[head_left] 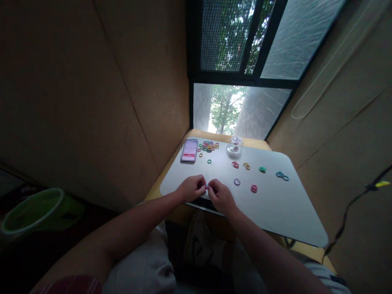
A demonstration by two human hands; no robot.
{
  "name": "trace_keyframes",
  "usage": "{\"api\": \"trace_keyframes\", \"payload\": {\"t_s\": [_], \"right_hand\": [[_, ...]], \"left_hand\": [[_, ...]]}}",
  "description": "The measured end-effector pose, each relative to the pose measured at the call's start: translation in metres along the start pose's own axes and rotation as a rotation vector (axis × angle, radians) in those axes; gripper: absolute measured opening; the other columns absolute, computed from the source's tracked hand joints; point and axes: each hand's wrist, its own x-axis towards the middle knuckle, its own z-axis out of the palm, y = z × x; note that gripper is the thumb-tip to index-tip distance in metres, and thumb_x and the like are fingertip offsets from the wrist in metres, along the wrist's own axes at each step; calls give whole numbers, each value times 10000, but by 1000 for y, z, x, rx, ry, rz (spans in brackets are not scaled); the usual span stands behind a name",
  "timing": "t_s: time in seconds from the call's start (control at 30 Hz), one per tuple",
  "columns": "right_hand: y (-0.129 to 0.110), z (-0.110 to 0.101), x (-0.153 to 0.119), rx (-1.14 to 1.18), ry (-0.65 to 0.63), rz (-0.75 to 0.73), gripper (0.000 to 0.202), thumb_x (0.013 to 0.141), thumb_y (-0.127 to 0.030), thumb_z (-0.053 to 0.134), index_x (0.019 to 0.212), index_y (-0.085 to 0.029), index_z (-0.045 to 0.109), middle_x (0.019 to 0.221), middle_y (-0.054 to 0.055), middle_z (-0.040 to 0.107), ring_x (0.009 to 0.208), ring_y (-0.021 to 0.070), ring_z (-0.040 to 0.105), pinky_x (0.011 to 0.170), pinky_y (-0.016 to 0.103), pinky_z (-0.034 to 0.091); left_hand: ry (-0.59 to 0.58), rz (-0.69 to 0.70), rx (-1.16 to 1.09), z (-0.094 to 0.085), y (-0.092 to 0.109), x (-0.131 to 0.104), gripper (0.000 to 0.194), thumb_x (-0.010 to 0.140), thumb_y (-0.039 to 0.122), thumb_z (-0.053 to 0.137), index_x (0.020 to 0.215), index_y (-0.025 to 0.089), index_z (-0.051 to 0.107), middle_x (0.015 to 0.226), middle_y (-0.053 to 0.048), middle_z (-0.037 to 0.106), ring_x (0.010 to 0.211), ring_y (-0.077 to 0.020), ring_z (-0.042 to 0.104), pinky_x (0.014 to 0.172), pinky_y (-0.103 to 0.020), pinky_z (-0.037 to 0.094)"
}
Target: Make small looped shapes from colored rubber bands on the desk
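Note:
My left hand (193, 188) and my right hand (221, 197) meet over the near edge of the white table (275, 208), fingertips pinched close together. Between them shows a bit of a small pale purple hair tie (207, 187), mostly hidden by the fingers. To the right of my hands lie a lilac hair tie (237, 182) and a pink one (254, 188). Farther back sit red (235, 165), yellow (246, 166), green (262, 169) and blue (282, 176) hair ties, in small separate groups. A lone green hair tie (209, 161) lies beyond my fingers.
A mixed heap of coloured hair ties (208, 146) lies at the back left, beside a phone (189, 150) with a blurred screen. Near the window stands a clear plastic container (234, 150). A green bin (43, 210) is on the floor at left; a dark cord (344, 216) hangs at right.

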Motion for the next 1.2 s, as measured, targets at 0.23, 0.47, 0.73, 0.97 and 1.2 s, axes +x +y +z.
{"api": "trace_keyframes", "payload": {"t_s": [0.23, 0.47, 0.73, 0.97, 1.2], "right_hand": [[0, 1, 0, 11, -11, 28, 82, 850, -268, 512, 813, -213, 559, 645, -23, 576, 579, 136, 507, 561, 240, 353], [-1, 1, 0, 29, 6, 38, 51, 832, -259, 522, 816, -218, 547, 629, -36, 542, 556, 130, 495, 545, 240, 349], [0, 1, 0, 34, 9, 40, 64, 835, -251, 506, 880, -220, 540, 643, -39, 539, 562, 136, 507, 554, 246, 353], [-1, 1, 0, 41, 14, 29, 91, 814, -218, 496, 883, -216, 554, 666, -27, 558, 577, 138, 502, 563, 244, 360], [0, 1, 1, 44, 8, 4, 84, 818, -202, 486, 836, -218, 566, 665, -30, 554, 591, 136, 496, 581, 243, 354]], "left_hand": [[-27, -2, 45, 0, 1, 0, 77, 788, 250, 570, 767, 177, 576, 649, 23, 583, 583, -114, 486, 560, -236, 334], [-35, 16, 61, -1, 3, 0, 69, 781, 245, 572, 758, 180, 576, 679, 12, 608, 608, -123, 509, 579, -240, 354], [-53, 16, 78, -1, 3, 0, 67, 784, 245, 574, 769, 182, 589, 689, 7, 621, 614, -127, 519, 582, -242, 358], [-53, 23, 76, -1, 4, 0, 72, 786, 243, 577, 768, 178, 603, 683, 6, 616, 614, -127, 515, 576, -246, 351], [-61, 25, 84, -1, 4, -1, 76, 789, 250, 573, 786, 181, 605, 690, 7, 623, 619, -126, 526, 586, -240, 365]]}}
